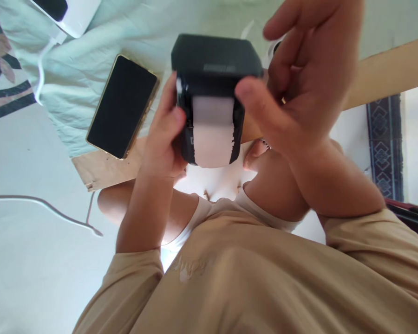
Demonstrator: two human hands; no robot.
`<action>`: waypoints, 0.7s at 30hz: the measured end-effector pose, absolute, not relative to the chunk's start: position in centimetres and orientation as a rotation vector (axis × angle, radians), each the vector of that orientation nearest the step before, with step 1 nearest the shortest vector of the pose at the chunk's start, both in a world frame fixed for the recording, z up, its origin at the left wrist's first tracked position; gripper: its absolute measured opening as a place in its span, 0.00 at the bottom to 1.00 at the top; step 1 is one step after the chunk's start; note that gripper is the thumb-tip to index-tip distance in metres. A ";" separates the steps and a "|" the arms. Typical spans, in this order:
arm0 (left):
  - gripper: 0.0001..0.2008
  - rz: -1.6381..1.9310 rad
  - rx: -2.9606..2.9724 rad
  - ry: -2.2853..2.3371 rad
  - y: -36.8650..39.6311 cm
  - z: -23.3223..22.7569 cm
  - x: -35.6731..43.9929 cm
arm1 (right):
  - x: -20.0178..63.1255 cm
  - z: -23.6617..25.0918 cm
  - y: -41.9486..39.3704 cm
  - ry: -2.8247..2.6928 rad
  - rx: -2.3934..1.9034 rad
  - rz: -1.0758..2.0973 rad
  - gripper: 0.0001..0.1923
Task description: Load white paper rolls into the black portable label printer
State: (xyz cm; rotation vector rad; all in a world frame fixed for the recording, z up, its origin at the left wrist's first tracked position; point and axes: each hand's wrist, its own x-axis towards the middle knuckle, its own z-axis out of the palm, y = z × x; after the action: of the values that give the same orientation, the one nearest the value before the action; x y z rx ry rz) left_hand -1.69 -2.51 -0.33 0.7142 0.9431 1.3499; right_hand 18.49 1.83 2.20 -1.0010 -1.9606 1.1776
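Observation:
Above my lap, a small black thermal printer is held up with its dark lid raised. A wide strip of white paper runs down over its front, with ragged edges. My left hand is closed around the printer's left side, thumb on the casing. At the lower right corner of the lid, the thumb of my right hand presses on the front, with a curled finger beside the lid's edge. The other right fingers are partly raised and slightly blurred.
A phone with a dark screen lies on the green cloth over a low wooden table. A white device with a cable is at the upper left. Another cable crosses the floor. My legs are bent beneath the table edge.

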 end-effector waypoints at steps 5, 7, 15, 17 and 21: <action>0.31 1.232 0.736 0.943 -2.5 -0.8 -2.3 | 18.7 3.0 2.3 -1.942 -1.084 0.894 0.27; 0.29 1.256 0.730 0.961 -2.6 -0.7 -2.3 | 18.3 3.3 2.1 -1.906 -1.129 0.593 0.20; 0.29 1.250 0.715 0.941 -2.7 -0.6 -2.3 | 17.8 1.6 2.0 -2.327 -1.106 0.317 0.10; 0.29 1.254 0.740 0.932 -2.7 -0.9 -2.3 | 18.0 1.3 2.3 -2.375 -1.115 0.319 0.11; 0.29 1.234 0.773 0.896 -2.9 -1.2 -2.6 | 17.7 2.7 2.3 -2.408 -1.213 0.518 0.19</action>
State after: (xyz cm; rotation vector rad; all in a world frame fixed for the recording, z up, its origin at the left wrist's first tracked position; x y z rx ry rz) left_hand -2.57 -2.94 -1.22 0.7726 0.8961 1.2341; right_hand 17.74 2.29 2.73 -1.2127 -2.4082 0.5178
